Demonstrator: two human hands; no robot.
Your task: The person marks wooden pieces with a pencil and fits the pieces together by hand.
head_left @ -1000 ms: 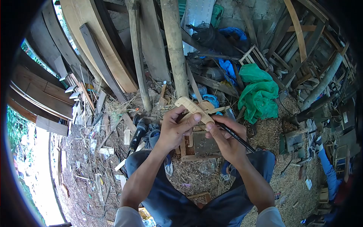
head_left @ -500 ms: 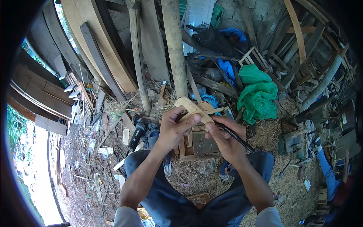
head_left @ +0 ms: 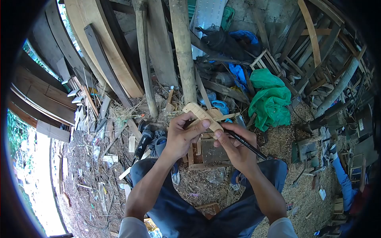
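Note:
A pale carved piece of wood (head_left: pixel 193 108) with a rounded end is held up slantwise above my knees. My left hand (head_left: pixel 178 137) is closed around its middle, thumb pressed on top. At its lower right end, my right hand (head_left: pixel 239 152) pinches the wood with thumb and fingertips. A slim black pen or pencil (head_left: pixel 250 146) with pale lettering lies across the right fingers, its back end pointing down to the right. Its tip is hidden by the hand and wood. Behind the hands, a thin pale wooden strip (head_left: pixel 229 116) sticks out to the right.
Below the hands sits a wooden frame with a dark board (head_left: pixel 216 155). A black power tool (head_left: pixel 143 143) lies left of my knees. A green plastic sheet (head_left: pixel 270 101) is bundled at the right. Poles and planks (head_left: pixel 119 59) lean at the back; wood scraps litter the ground.
The hands, the wood and the pen or pencil hold nearly the same position. Only a very slight shift of the right fingers shows.

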